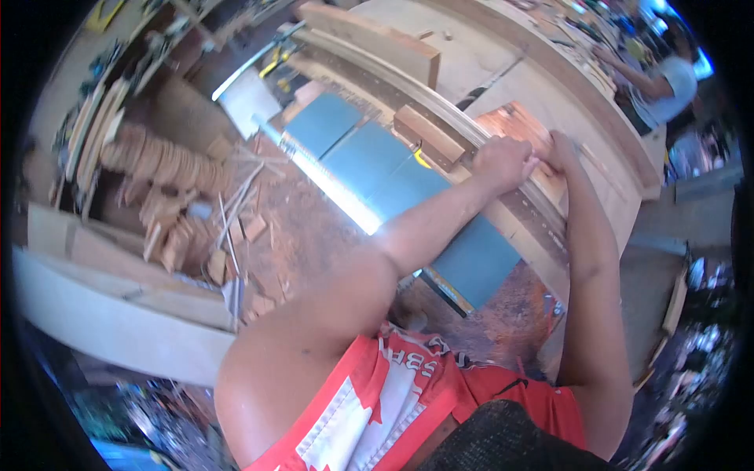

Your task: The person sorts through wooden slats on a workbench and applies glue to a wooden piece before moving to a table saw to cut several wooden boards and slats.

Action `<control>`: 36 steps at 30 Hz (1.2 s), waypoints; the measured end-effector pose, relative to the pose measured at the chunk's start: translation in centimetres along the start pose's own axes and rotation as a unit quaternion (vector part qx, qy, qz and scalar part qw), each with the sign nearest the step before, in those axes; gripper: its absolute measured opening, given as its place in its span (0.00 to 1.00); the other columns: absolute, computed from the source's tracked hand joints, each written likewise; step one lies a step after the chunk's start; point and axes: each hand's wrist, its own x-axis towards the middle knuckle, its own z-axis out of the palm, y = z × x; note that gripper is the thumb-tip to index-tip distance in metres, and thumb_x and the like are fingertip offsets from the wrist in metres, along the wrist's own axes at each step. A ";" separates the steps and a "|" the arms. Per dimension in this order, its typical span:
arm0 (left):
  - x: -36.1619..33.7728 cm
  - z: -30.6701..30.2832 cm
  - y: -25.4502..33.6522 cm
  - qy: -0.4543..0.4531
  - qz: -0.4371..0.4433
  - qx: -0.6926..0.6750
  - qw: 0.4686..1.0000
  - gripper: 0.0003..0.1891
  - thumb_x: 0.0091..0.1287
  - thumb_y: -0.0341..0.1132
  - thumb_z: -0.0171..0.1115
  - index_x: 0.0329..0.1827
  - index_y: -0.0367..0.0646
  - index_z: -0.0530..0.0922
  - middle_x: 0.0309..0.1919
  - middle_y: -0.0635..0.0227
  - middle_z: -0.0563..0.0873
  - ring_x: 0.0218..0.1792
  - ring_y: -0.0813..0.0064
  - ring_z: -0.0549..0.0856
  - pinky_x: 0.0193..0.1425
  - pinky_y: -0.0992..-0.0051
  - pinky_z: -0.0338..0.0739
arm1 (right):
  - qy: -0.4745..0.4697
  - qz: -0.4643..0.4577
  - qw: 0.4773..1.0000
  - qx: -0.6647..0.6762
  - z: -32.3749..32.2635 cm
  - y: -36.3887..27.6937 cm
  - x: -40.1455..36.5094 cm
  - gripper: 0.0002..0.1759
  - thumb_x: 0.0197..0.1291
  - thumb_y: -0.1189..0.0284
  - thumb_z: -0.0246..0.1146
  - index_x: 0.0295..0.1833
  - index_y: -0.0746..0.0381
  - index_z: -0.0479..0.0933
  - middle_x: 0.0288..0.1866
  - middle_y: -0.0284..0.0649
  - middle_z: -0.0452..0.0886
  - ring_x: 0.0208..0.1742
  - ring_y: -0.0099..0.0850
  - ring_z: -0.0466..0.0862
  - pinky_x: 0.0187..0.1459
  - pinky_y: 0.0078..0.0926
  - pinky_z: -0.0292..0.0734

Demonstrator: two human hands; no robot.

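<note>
A wooden board (514, 119) with reddish grain lies on the pale worktable, partly covered by my hands. My left hand (504, 163) is closed in a fist at the board's near edge, above the long metal rail (408, 88). What its curled fingers hold is hidden. Close beside it, my right hand (559, 151) bends over the board with its fingers closed on it; the fingertips are partly hidden. A short wooden block (429, 133) rests along the rail to the left of my hands.
Blue-grey panels (408, 184) line the near side of the table. A thick plank (373, 43) stands on edge farther along. Stacked wood pieces (161, 161) and offcuts (255, 228) lie at the left. Another person (667, 86) works at the far right.
</note>
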 end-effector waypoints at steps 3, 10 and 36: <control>-0.3 1.0 -0.6 0.026 -0.010 -0.007 1.000 0.17 0.70 0.52 0.59 0.35 0.49 0.82 0.31 0.60 0.86 0.39 0.55 0.86 0.48 0.56 0.79 | -0.061 -0.013 0.998 0.016 -0.1 -0.2 0.5 0.47 0.41 0.50 0.81 0.61 0.72 0.76 0.55 0.60 0.83 0.57 0.50 0.83 0.60 0.44 0.77; -4.7 -3.5 -0.5 0.081 0.116 -0.093 0.986 0.09 0.64 0.42 0.68 0.35 0.48 0.81 0.35 0.63 0.83 0.38 0.58 0.81 0.47 0.59 0.75 | -0.099 -0.053 0.993 0.028 -3.5 -1.7 -1.4 0.51 0.42 0.47 0.82 0.62 0.71 0.71 0.57 0.57 0.78 0.63 0.52 0.76 0.64 0.46 0.73; -14.3 -7.6 -9.9 -0.421 -0.265 -0.358 0.790 0.10 0.70 0.37 0.67 0.45 0.39 0.84 0.43 0.63 0.89 0.48 0.69 0.86 0.56 0.69 0.78 | -0.131 0.106 0.979 0.114 -8.6 6.5 0.2 0.33 0.53 0.49 0.76 0.47 0.70 0.85 0.39 0.51 0.88 0.42 0.37 0.87 0.46 0.37 0.80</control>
